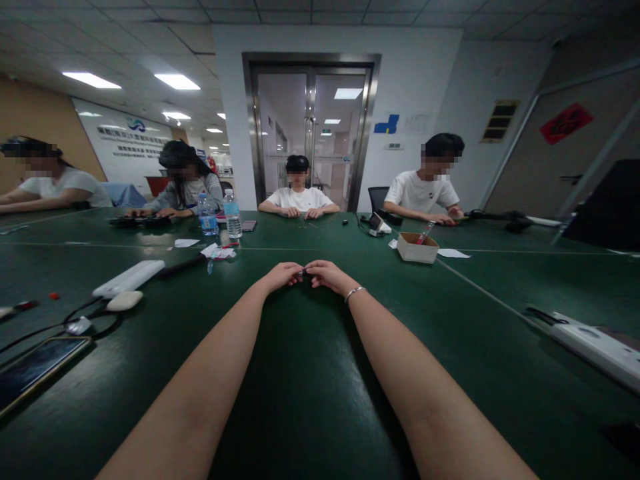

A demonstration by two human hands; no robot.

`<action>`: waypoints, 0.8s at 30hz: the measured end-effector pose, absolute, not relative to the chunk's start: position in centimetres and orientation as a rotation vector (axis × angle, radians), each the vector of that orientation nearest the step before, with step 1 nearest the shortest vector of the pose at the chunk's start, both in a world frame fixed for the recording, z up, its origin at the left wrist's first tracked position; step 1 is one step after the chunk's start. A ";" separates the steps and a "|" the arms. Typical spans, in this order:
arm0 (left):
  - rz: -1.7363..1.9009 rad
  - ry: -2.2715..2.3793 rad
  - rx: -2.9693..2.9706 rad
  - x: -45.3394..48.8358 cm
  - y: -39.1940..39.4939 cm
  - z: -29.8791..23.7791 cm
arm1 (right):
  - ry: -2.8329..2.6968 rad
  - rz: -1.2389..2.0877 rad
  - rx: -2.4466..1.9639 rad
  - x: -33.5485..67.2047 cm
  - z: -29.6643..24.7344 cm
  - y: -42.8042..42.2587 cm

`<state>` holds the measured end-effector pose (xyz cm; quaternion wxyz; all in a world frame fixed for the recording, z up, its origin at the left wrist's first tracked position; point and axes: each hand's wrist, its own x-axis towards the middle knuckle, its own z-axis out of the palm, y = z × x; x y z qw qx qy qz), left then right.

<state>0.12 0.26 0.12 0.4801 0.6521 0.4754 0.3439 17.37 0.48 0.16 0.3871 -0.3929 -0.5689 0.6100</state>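
Both my arms stretch forward over the dark green table. My left hand and my right hand meet at the table's middle, fingers curled and pinched together on a small dark object between them. The object is too small to name. A thin bracelet circles my right wrist.
A white power strip, a white pebble-shaped item, cables and a phone lie at left. Two water bottles stand behind. A small cardboard box sits right of centre, another power strip at far right. Several people sit around the table.
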 end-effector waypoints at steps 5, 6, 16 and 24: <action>0.812 1.136 1.604 0.0 0.0 0.4 | -1.461 1.543 -1.003 17.4 0.1 0.5; 0.813 1.130 1.612 0.0 0.0 0.4 | -1.459 1.543 -1.005 17.4 0.1 0.5; 0.842 1.143 1.604 0.0 0.6 -0.2 | -1.454 1.540 -1.002 17.3 0.2 0.4; 0.852 1.151 1.591 0.0 0.8 -0.5 | -1.443 1.549 -1.007 17.3 0.0 0.6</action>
